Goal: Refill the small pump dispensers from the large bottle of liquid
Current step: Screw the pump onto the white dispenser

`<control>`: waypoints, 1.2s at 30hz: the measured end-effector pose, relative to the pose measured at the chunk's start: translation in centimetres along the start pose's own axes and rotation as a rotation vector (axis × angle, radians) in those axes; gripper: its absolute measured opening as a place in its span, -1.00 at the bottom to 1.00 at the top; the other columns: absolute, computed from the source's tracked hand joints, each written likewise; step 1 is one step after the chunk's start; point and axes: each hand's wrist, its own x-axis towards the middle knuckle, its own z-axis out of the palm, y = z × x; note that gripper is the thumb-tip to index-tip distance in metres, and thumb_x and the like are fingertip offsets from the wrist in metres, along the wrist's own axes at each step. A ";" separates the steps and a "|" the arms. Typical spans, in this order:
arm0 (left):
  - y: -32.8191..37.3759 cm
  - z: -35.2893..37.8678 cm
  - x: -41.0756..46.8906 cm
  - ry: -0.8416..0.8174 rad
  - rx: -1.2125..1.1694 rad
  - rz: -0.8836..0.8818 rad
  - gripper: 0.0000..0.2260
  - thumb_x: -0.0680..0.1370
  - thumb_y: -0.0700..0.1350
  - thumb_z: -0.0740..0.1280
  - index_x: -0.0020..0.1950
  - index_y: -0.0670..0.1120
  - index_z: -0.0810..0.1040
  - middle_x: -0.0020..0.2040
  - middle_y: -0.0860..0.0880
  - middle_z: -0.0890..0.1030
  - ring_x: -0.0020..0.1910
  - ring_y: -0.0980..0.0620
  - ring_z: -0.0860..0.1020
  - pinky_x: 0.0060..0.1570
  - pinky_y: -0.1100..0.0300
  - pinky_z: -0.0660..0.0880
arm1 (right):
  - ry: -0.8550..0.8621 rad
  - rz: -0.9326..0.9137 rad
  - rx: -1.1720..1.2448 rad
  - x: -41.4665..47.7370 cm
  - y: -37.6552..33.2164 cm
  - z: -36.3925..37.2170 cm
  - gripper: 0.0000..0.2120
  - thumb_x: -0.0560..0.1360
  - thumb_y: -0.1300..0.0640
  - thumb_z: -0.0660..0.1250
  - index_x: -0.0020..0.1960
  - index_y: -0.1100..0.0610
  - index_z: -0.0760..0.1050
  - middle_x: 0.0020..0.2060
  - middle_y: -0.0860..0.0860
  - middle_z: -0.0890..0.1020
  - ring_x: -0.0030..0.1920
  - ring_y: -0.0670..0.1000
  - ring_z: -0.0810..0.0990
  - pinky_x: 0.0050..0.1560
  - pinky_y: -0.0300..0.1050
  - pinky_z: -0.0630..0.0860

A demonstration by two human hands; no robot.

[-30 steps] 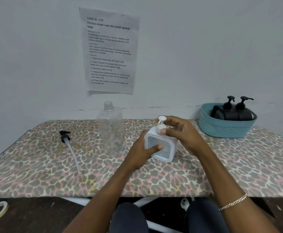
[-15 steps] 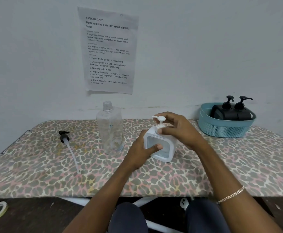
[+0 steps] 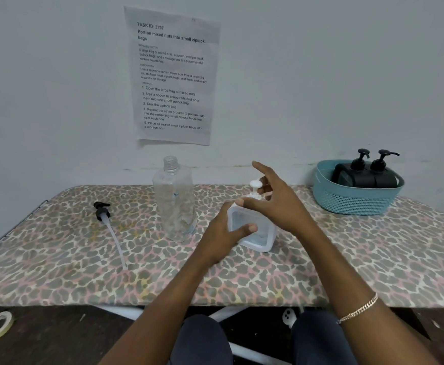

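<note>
Small dispenser [image 3: 259, 238] stands upright on the counter [image 3: 373, 259], just right of the large bottle [image 3: 174, 204].

Left hand [image 3: 223, 233] grips its body: thumb flat on the front face, fingers wrapped behind. Right hand [image 3: 276, 204] hovers over the white pump head [image 3: 255, 184], fingers spread and straight, gripping nothing. The thumb tip lies at the collar; I cannot tell whether it touches.

Dispenser: squarish, rounded corners, white frame with clear panels. Stiff plastic, smooth. Judged light and easy to tip, so the body hold is needed while the collar is turned. Best hold is the flat sides. The pump stem looks thin and should not take load.

Large bottle: clear, tall, uncapped, threaded neck, nearly empty to the eye. Thin walls, likely to flex if squeezed. Hold it at mid-body.

Left of the bottle lies a black pump [image 3: 102, 210] with a long pale tube. Well to the right, a teal woven-look basket [image 3: 352, 201] holds two black dispensers [image 3: 365, 175]. The counter cover is leopard-print fabric, soft-looking.
</note>
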 end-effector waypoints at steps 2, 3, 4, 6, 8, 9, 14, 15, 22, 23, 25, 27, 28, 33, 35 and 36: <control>0.1 0.0 -0.1 -0.001 -0.034 -0.005 -0.46 0.53 0.20 0.54 0.45 0.30 0.41 0.27 0.21 0.64 0.21 0.20 0.64 0.21 -0.03 0.65 | -0.135 0.022 0.102 0.4 0.1 -1.6 -0.26 0.52 0.09 0.58 0.59 -0.15 0.34 0.19 -0.09 0.66 0.20 -0.11 0.65 0.32 -0.07 0.56; 0.2 0.0 -0.2 -0.001 -0.045 -0.004 -0.45 0.52 0.19 0.55 0.44 0.32 0.40 0.27 0.21 0.64 0.21 0.20 0.64 0.21 -0.03 0.65 | -0.222 0.023 0.163 0.6 0.1 -2.3 -0.31 0.53 0.20 0.55 0.57 -0.09 0.39 0.20 -0.02 0.70 0.25 -0.04 0.67 0.40 0.05 0.55; 0.2 0.0 -0.2 0.001 -0.046 -0.003 -0.45 0.52 0.19 0.55 0.43 0.35 0.40 0.28 0.21 0.64 0.22 0.20 0.64 0.21 -0.02 0.65 | -0.300 0.016 0.204 0.6 -0.1 -2.9 -0.36 0.54 0.29 0.52 0.55 -0.03 0.44 0.20 0.03 0.73 0.28 0.01 0.68 0.44 0.12 0.53; 0.3 -0.1 -0.2 0.006 -0.043 0.000 -0.47 0.52 0.19 0.55 0.41 0.39 0.39 0.30 0.20 0.64 0.23 0.19 0.64 0.21 0.02 0.64 | -0.359 0.004 0.239 0.7 -0.4 -3.2 -0.42 0.54 0.39 0.48 0.50 0.06 0.50 0.19 0.07 0.74 0.28 0.06 0.69 0.44 0.16 0.53; 0.3 0.0 -0.2 0.006 -0.039 0.001 -0.47 0.53 0.18 0.55 0.42 0.38 0.40 0.30 0.21 0.64 0.23 0.20 0.64 0.20 0.06 0.63 | -0.301 0.010 0.254 0.6 -0.2 -2.9 -0.44 0.52 0.43 0.48 0.46 0.09 0.54 0.15 0.09 0.76 0.25 0.08 0.71 0.42 0.21 0.55; 0.2 0.1 -0.1 0.009 -0.037 0.000 -0.46 0.52 0.19 0.54 0.43 0.35 0.40 0.30 0.21 0.64 0.23 0.20 0.64 0.19 0.06 0.63 | -0.243 0.020 0.261 0.4 -0.1 -2.5 -0.43 0.50 0.43 0.50 0.44 0.06 0.55 0.13 0.08 0.77 0.23 0.07 0.72 0.40 0.22 0.56; -0.1 0.0 0.1 0.019 -0.020 -0.005 -0.40 0.50 0.26 0.53 0.49 0.22 0.42 0.28 0.19 0.66 0.21 0.20 0.64 0.21 0.05 0.62 | 0.115 0.026 0.211 -1.3 0.2 0.9 -0.23 0.50 0.33 0.52 0.57 -0.19 0.39 0.06 -0.10 0.77 0.12 -0.20 0.71 0.24 -0.15 0.61; -0.2 0.0 0.1 0.016 -0.022 -0.004 -0.40 0.51 0.24 0.53 0.50 0.21 0.42 0.27 0.18 0.66 0.20 0.20 0.64 0.19 0.07 0.63 | 0.140 0.026 0.203 -1.5 0.1 1.1 -0.18 0.50 0.31 0.53 0.60 -0.22 0.32 0.06 -0.12 0.76 0.10 -0.24 0.70 0.21 -0.23 0.59; 0.5 0.2 -0.4 0.027 -0.012 0.007 -0.51 0.53 0.17 0.52 0.41 0.24 0.43 0.19 0.21 0.66 0.12 0.26 0.64 0.03 0.29 0.60 | -0.091 0.188 0.515 0.3 1.6 -1.8 -0.21 0.43 0.42 0.56 0.58 0.14 0.36 0.17 0.13 0.75 0.21 0.11 0.73 0.33 0.08 0.62; 0.5 0.2 -0.4 0.024 -0.012 0.008 -0.52 0.54 0.15 0.52 0.39 0.26 0.43 0.19 0.21 0.66 0.11 0.26 0.64 0.01 0.30 0.60 | -0.173 0.179 0.567 0.6 1.6 -2.0 -0.29 0.45 0.46 0.52 0.54 0.19 0.40 0.20 0.17 0.73 0.27 0.16 0.70 0.37 0.13 0.59; 0.6 0.1 -0.5 0.015 -0.025 0.008 -0.53 0.56 0.11 0.53 0.40 0.25 0.43 0.18 0.23 0.66 0.11 0.25 0.65 -0.01 0.29 0.60 | -0.305 0.154 0.613 1.0 1.6 -2.4 -0.40 0.48 0.51 0.45 0.47 0.23 0.47 0.24 0.19 0.71 0.34 0.19 0.66 0.39 0.09 0.58; 0.5 0.1 -0.5 0.014 -0.038 0.011 -0.50 0.56 0.08 0.54 0.44 0.22 0.43 0.17 0.25 0.66 0.11 0.24 0.65 -0.01 0.28 0.60 | -0.354 0.132 0.599 1.3 1.5 -2.8 -0.47 0.48 0.53 0.43 0.41 0.25 0.52 0.24 0.20 0.71 0.33 0.17 0.66 0.35 0.02 0.60; 0.4 0.1 -0.5 0.015 -0.043 0.012 -0.49 0.55 0.08 0.54 0.44 0.21 0.43 0.17 0.26 0.67 0.11 0.23 0.66 -0.01 0.29 0.60 | -0.355 0.125 0.589 1.5 1.5 -2.8 -0.51 0.48 0.53 0.43 0.37 0.26 0.55 0.23 0.21 0.72 0.32 0.17 0.67 0.33 0.00 0.62; 0.5 0.2 -0.5 0.026 -0.028 0.019 -0.51 0.51 0.12 0.54 0.39 0.21 0.44 0.14 0.23 0.67 0.08 0.21 0.66 -0.02 0.29 0.60 | -0.278 0.105 0.576 1.4 1.9 -2.3 -0.58 0.43 0.52 0.49 0.26 0.32 0.62 0.15 0.24 0.74 0.21 0.20 0.72 0.24 0.00 0.66; 0.4 0.2 -0.5 0.030 -0.016 0.021 -0.52 0.52 0.13 0.55 0.37 0.19 0.46 0.14 0.18 0.68 0.07 0.20 0.66 -0.01 0.25 0.61 | -0.230 0.099 0.572 1.1 1.9 -2.0 -0.59 0.42 0.51 0.50 0.25 0.32 0.63 0.12 0.22 0.75 0.18 0.18 0.73 0.23 0.02 0.67; 0.3 0.2 -0.4 0.032 -0.013 0.021 -0.52 0.52 0.15 0.55 0.36 0.17 0.46 0.14 0.16 0.68 0.07 0.19 0.66 0.00 0.22 0.63 | -0.197 0.095 0.574 0.9 1.9 -1.8 -0.60 0.42 0.50 0.51 0.23 0.30 0.64 0.11 0.20 0.76 0.16 0.17 0.74 0.23 0.03 0.67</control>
